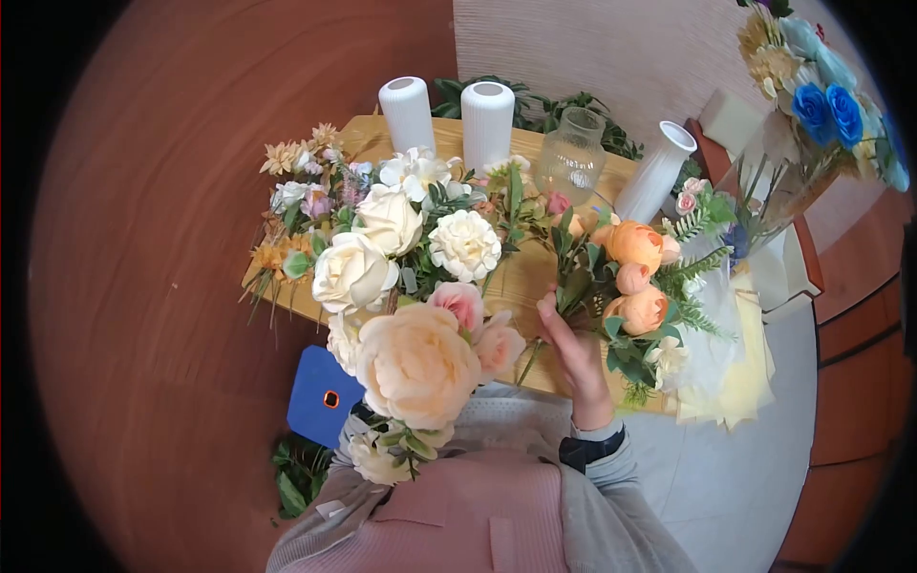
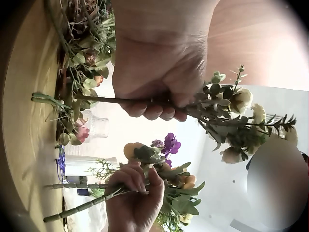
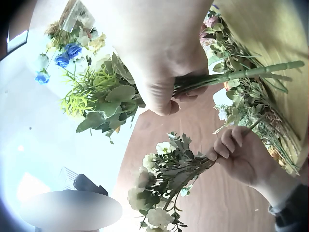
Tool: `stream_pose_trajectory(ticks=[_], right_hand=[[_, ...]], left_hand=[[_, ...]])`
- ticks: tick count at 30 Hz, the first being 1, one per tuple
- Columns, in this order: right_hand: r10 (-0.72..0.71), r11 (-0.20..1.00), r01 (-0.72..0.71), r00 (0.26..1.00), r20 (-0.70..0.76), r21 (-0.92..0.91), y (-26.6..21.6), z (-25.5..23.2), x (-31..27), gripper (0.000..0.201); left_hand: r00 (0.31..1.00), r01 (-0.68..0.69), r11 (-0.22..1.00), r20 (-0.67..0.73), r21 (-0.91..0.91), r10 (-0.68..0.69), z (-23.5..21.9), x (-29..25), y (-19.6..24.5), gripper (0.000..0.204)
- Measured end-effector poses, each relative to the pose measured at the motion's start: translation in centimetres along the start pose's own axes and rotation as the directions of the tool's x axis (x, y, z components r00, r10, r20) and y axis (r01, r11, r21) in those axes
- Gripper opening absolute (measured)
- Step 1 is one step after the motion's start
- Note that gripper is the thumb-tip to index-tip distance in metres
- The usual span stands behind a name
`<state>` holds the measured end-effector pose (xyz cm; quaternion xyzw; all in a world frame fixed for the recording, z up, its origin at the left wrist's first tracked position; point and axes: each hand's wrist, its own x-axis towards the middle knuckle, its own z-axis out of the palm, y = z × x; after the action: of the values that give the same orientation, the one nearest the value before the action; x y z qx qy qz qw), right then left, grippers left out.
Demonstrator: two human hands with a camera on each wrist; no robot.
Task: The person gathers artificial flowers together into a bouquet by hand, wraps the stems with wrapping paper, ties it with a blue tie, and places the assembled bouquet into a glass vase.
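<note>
Curled round the stems of a bunch of cream and white flowers [image 1: 420,363] is my left hand [image 2: 159,58], hidden behind the blooms in the head view; pink flowers show beside them there. My right hand [image 1: 578,358] grips the stems of a bunch with orange flowers [image 1: 635,244] and green leaves. In the right wrist view, thick green stems [image 3: 251,72] stick out past the right hand [image 3: 164,67]. The two bunches are held apart, side by side, above the wooden table [image 1: 521,277].
White vases [image 1: 487,124] and a clear glass vase [image 1: 573,158] stand at the table's back; another white vase [image 1: 657,172] tilts at the right. More flowers [image 1: 291,205] lie at the left. Blue flowers [image 1: 826,113] stand far right, near pale wrapping sheets [image 1: 735,372].
</note>
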<state>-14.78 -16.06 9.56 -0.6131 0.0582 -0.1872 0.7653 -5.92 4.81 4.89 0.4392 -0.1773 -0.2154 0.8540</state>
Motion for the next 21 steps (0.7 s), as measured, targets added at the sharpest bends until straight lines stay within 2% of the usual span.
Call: stream_pose_trajectory(ticks=[3, 4, 5, 6, 8, 10, 11, 12, 14, 15, 17, 18, 19, 21], right_hand=[[0.005, 1.0, -0.005, 1.0, -0.019, -0.015, -0.3, 0.0, -0.3, 0.03], [-0.012, 0.999, 0.012, 1.0, -0.003, -0.031, -0.2, -0.1, -0.2, 0.029], [-0.013, 0.999, 0.012, 1.0, -0.005, -0.035, -0.2, -0.1, -0.1, 0.029], [-0.053, 0.998, 0.052, 0.998, -0.021, -0.03, -0.2, -0.2, 0.0, 0.021], [-0.096, 0.995, 0.095, 0.995, -0.032, -0.031, -0.1, -0.2, 0.3, 0.014], [-0.086, 0.984, 0.097, 0.993, -0.081, 0.15, -0.1, 0.0, 0.4, 0.02], [-0.077, 0.965, 0.101, 0.992, -0.104, 0.241, -0.2, 0.3, 0.5, 0.023], [-0.081, 0.962, 0.117, 0.986, -0.148, 0.248, -0.6, 0.5, 0.4, 0.022], [-0.119, 0.953, 0.164, 0.976, -0.182, 0.255, -0.3, 0.4, 0.6, 0.023], [-0.12, 0.953, 0.164, 0.976, -0.181, 0.253, -0.3, 0.5, 0.6, 0.023], [-0.108, 0.982, 0.138, 0.97, -0.219, 0.129, -0.6, 0.9, 0.4, 0.022], [-0.108, 0.982, 0.138, 0.969, -0.222, 0.127, 0.0, 0.4, 0.5, 0.022], [-0.178, 0.983, 0.166, 0.967, -0.185, -0.08, 0.3, 0.1, 0.7, 0.022], [-0.263, 0.87, 0.181, 0.957, -0.121, -0.459, 0.6, -0.4, 0.6, 0.021]], left_hand=[[0.998, 0.06, 0.998, 0.032, 0.036, -0.061, 0.4, -1.5, -0.3, 0.031], [0.996, 0.076, 0.996, 0.041, 0.048, -0.078, 1.2, 0.5, 0.1, 0.032], [0.994, 0.091, 0.994, 0.05, 0.06, -0.094, 0.3, 0.3, 0.8, 0.032], [0.993, 0.103, 0.992, 0.058, 0.071, -0.108, 0.6, 0.4, 0.9, 0.032], [0.978, -0.164, 0.98, -0.11, 0.11, 0.176, 3.0, 2.3, 0.7, 0.026], [0.972, -0.234, 0.968, 0.038, 0.087, 0.232, 1.8, 3.3, 0.3, 0.029], [0.972, -0.236, 0.965, 0.024, 0.111, 0.234, 1.7, 3.7, 0.5, 0.021], [0.971, -0.239, 0.965, 0.019, 0.11, 0.238, 2.0, 3.8, 0.5, 0.021], [0.94, -0.259, 0.952, -0.184, 0.162, 0.287, 3.0, 4.2, 0.5, 0.021], [0.937, -0.246, 0.956, -0.213, 0.158, 0.276, 3.3, 4.4, 0.6, 0.022], [0.925, -0.275, 0.944, -0.216, 0.183, 0.312, 3.0, 4.8, -0.3, 0.023], [0.912, -0.305, 0.929, -0.217, 0.21, 0.348, 2.8, 5.0, -0.7, 0.024], [0.913, -0.304, 0.93, -0.215, 0.208, 0.347, 2.9, 5.2, -1.1, 0.024], [0.907, -0.291, 0.921, -0.232, 0.258, 0.351, 3.2, 5.3, -1.8, 0.028]])
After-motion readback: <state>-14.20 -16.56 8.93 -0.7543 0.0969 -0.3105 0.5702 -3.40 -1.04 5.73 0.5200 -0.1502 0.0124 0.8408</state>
